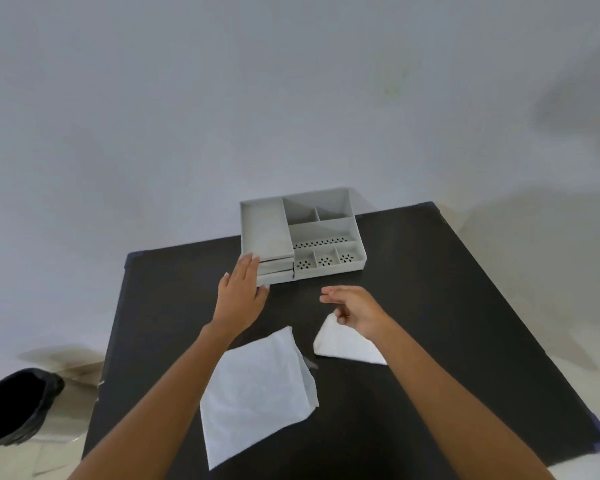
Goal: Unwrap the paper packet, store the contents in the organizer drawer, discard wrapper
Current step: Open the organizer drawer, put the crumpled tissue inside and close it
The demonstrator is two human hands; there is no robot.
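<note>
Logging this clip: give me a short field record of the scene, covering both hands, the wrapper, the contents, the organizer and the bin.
left hand: left hand open, fingers at the front-left corner of the organizer, by its stacked drawers
right hand: right hand loosely open, over the folded white cloth; contact unclear
wrapper: paper sheet spread flat on the black table, near edge
contents: white cloth, folded, out of the wrapper, not yet stored
organizer: grey, top compartments look empty
bin: black bin on the floor, left of the table

Organizer [302,233] at table [465,289] far edge; wrapper [257,393] near, folded cloth [343,344] right; bin [14,407] on floor left.
</note>
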